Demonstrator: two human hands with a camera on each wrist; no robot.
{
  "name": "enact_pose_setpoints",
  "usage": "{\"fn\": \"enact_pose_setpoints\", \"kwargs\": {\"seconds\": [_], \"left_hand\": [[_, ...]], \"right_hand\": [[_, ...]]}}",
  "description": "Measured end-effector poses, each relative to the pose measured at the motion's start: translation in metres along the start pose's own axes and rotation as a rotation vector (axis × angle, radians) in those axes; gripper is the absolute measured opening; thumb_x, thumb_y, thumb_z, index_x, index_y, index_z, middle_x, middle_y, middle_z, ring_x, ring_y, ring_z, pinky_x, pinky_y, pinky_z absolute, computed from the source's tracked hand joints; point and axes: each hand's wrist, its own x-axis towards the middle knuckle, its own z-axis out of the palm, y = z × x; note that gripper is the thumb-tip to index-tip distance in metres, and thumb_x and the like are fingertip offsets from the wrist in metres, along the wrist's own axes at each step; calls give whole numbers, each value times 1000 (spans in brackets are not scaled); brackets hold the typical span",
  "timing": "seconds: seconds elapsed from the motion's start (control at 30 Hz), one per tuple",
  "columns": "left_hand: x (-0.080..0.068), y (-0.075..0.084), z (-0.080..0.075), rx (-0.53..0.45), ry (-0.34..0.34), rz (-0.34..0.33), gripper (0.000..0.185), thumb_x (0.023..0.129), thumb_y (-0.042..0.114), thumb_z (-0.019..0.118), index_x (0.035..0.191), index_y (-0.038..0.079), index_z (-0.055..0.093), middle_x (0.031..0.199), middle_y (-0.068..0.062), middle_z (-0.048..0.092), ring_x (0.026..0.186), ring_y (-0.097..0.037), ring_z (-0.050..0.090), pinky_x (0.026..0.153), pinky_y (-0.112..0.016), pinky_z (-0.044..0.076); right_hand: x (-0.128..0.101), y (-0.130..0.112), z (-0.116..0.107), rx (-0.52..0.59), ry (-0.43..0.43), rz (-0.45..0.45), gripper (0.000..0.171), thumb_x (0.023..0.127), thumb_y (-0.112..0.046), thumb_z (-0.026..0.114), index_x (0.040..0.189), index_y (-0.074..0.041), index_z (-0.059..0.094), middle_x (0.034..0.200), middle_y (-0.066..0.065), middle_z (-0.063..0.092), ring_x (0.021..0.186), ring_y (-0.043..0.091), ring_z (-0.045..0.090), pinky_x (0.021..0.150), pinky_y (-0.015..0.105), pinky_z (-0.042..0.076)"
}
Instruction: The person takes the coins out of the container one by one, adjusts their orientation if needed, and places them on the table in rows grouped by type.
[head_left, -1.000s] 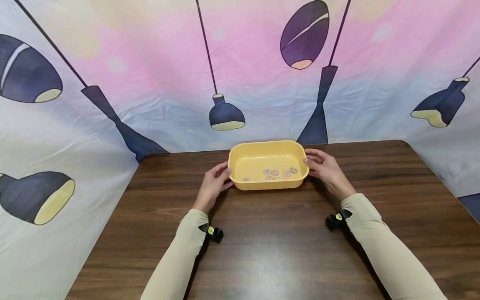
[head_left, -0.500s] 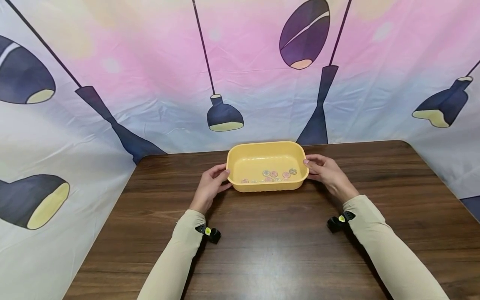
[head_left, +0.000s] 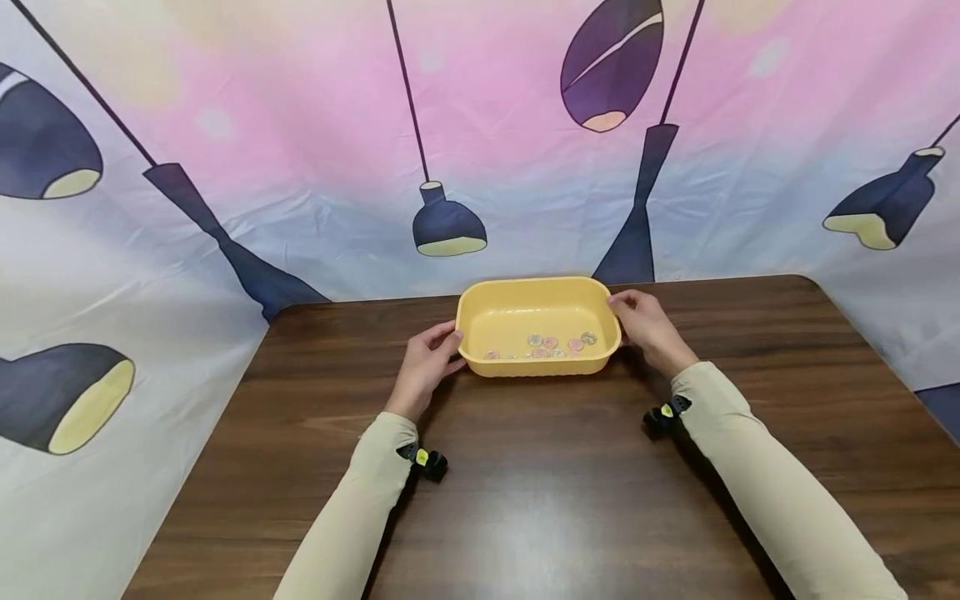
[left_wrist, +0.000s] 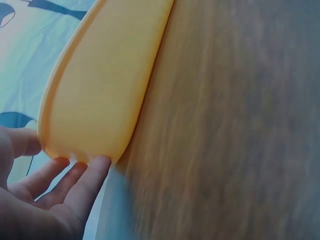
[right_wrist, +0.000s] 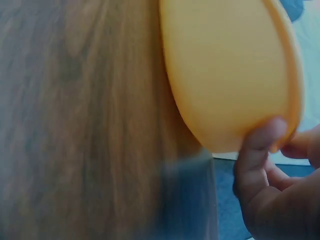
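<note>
A yellow plastic tray point(head_left: 537, 367) with rounded corners and raised walls sits near the far edge of the table. Inside, toward its near side, lie several small coin-like discs point(head_left: 551, 342), some pinkish and some silvery. The left hand point(head_left: 422, 368) holds the tray's left end; in the left wrist view its thumb is at the rim and its fingertips point(left_wrist: 102, 161) touch the outer wall. At the opposite end, the right hand point(head_left: 651, 331) pinches the rim, with a finger bent against the outside wall in the right wrist view.
The brown wooden table point(head_left: 517, 475) has its far edge close behind the tray. Past it hangs a cloth backdrop point(head_left: 337, 125) printed with dark lamps. Each sleeve carries a black wrist camera point(head_left: 433, 465).
The right hand has shifted slightly up along the tray's right end, its fingers now more bunched at the rim. The left hand keeps its hold, and the tray stays nearly in place.
</note>
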Motion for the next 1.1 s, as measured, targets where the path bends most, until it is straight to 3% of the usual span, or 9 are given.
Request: {"fn": "enact_pose_setpoints", "kwargs": {"seconds": [0.2, 0.37, 0.53, 0.6, 0.7, 0.8, 0.97, 1.1], "left_hand": [[1, 4, 5, 25, 19, 4, 43, 111, 20, 58, 151, 5, 55, 139, -19, 61, 125, -32, 66, 95, -35, 60], [-1, 4, 0, 19, 40, 12, 43, 110, 21, 60, 150, 5, 56, 140, -17, 62, 125, -32, 66, 95, -37, 60], [-1, 2, -1, 41, 30, 9, 46, 109, 22, 61, 152, 5, 54, 143, -18, 60, 125, -33, 66, 95, -39, 60], [-1, 6, -1, 136, 47, 56, 48, 109, 21, 62, 152, 3, 53, 143, -19, 60, 124, -34, 66, 96, -41, 60], [0, 14, -3, 386, 88, 188, 47, 107, 21, 64, 149, 2, 56, 143, -19, 59, 127, -34, 62, 103, -48, 55], [4, 29, -2, 634, 107, 327, 37, 104, 21, 69, 138, 5, 67, 136, -15, 64, 122, -31, 62, 101, -48, 53], [15, 53, 13, 935, -44, 460, 27, 102, 21, 72, 125, 6, 75, 125, -11, 72, 112, -30, 66, 97, -45, 55], [26, 61, 24, 1092, -251, 474, 27, 101, 18, 74, 125, 5, 75, 125, -10, 72, 113, -27, 67, 98, -41, 56]], "right_hand": [[4, -7, 1, -24, 19, -14, 47, 115, -25, 43, 143, 12, 46, 111, 20, 56, 61, 7, 58, 56, 22, 53], [6, -10, 4, -1, 9, -20, 46, 115, -23, 43, 142, 15, 46, 101, 17, 59, 58, 7, 57, 55, 23, 54], [2, -8, 5, -17, 27, -2, 47, 115, -26, 42, 141, 13, 49, 101, 17, 58, 59, 7, 57, 56, 25, 55], [1, -10, 5, -24, 30, -5, 47, 115, -26, 42, 141, 13, 49, 101, 17, 58, 59, 8, 57, 56, 25, 54], [2, -11, 7, -19, 20, 4, 47, 115, -26, 42, 141, 13, 48, 101, 16, 58, 59, 7, 58, 55, 24, 54], [4, -12, 6, 17, -8, 29, 49, 115, -28, 43, 144, 12, 47, 101, 14, 59, 59, 6, 57, 55, 21, 53], [5, -11, 1, 43, -37, 65, 52, 115, -29, 43, 148, 11, 45, 96, 8, 59, 58, 5, 56, 54, 19, 50], [5, -10, 0, 38, -63, 68, 53, 116, -30, 41, 149, 12, 43, 95, 7, 58, 60, 5, 56, 54, 18, 51]]}}
